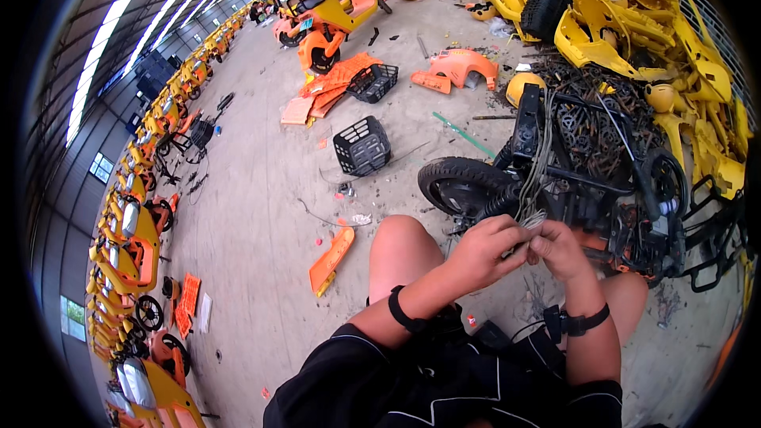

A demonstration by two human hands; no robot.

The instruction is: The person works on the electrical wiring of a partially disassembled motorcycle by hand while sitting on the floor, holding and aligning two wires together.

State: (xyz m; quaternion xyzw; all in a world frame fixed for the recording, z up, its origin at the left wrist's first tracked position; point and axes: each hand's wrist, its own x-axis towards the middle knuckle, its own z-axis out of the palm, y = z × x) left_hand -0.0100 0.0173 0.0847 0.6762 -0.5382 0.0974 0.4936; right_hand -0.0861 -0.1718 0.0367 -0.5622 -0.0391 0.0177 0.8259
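Observation:
My left hand (pixel 493 247) is closed around the end of a bundle of grey wires (pixel 540 160). My right hand (pixel 560 250) meets it there, thumb and fingers pinched on the same wires. From my fingers the bundle runs up over a stripped black scooter frame (pixel 590 181) lying just ahead of my knees. A black-tyred wheel (pixel 458 184) sticks out at the frame's left side. What the fingertips press on is partly hidden.
Yellow body panels (pixel 606 36) are heaped at the right, beside a pile of dark metal parts (pixel 583 115). Black crates (pixel 362 147), an orange fender (pixel 462 69) and an orange panel strip (pixel 331 257) lie on the concrete. Yellow scooters (pixel 131 246) line the left wall.

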